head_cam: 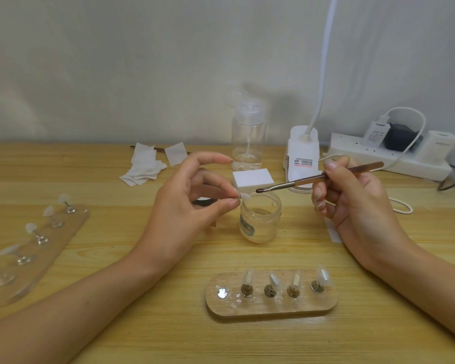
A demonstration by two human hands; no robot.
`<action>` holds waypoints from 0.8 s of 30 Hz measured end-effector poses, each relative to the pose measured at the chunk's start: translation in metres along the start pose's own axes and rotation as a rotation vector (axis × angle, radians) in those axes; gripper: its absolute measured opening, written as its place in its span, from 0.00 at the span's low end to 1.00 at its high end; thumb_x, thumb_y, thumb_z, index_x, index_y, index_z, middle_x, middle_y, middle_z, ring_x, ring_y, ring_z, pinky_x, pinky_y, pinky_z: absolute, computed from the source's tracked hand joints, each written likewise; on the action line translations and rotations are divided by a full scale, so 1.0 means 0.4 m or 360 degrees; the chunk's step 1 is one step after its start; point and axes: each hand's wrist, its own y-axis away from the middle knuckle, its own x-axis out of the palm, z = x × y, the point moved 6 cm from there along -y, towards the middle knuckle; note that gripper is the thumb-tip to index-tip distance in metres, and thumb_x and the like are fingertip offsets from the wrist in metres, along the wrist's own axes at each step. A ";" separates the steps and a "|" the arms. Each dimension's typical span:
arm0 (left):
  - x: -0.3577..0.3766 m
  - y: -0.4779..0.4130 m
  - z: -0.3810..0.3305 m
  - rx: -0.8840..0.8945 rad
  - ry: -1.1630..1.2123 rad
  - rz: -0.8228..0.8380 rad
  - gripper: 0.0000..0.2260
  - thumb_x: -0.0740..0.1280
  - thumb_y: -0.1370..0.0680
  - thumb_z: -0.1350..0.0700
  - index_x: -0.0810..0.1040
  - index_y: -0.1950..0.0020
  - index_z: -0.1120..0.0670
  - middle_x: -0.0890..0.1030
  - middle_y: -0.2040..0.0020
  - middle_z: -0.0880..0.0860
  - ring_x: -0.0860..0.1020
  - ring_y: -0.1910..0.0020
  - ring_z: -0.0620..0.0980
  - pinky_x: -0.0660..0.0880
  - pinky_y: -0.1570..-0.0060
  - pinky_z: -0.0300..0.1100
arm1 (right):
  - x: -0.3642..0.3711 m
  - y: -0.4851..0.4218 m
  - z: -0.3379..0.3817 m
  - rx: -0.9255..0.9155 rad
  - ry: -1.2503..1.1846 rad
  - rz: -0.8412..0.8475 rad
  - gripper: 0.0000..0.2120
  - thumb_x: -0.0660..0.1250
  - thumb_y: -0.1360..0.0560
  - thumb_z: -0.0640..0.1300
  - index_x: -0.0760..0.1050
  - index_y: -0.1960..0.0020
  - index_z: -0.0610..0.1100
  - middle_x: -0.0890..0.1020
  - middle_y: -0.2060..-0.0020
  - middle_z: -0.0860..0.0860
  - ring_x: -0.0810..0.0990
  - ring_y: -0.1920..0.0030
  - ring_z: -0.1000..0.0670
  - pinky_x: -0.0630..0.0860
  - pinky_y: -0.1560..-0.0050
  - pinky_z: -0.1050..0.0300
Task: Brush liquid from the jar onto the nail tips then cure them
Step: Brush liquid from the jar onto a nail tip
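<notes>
Left hand (pixel 187 206) pinches a nail tip (pixel 245 197) (over the jar (pixel 260 219)); right hand (pixel 352 195) grips the brush (pixel 318 178).

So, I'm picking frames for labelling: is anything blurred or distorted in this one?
Head view: soft, even light with faint shadows; the clear stand at far left is smeared and stretched near the frame edge; the pump bottle looks hazy; brush and jar read sharp.
</notes>
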 end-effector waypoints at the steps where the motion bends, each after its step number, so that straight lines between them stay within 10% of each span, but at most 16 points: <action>1: 0.002 0.001 -0.002 0.0011 -0.0005 0.0011 0.20 0.75 0.30 0.56 0.76 0.40 0.46 0.84 0.59 0.48 0.84 0.56 0.45 0.75 0.71 0.36 | 0.001 0.000 0.001 -0.0008 0.0010 0.0009 0.09 0.68 0.30 0.50 0.70 0.61 0.47 0.77 0.73 0.50 0.73 0.73 0.54 0.71 0.73 0.65; 24: 0.003 0.001 0.002 0.0094 -0.0117 0.0045 0.18 0.75 0.27 0.63 0.77 0.42 0.48 0.84 0.58 0.49 0.83 0.52 0.48 0.79 0.56 0.52 | 0.012 -0.002 -0.009 0.0023 0.0105 0.0081 0.10 0.67 0.29 0.49 0.68 0.60 0.45 0.78 0.72 0.48 0.76 0.72 0.53 0.72 0.72 0.65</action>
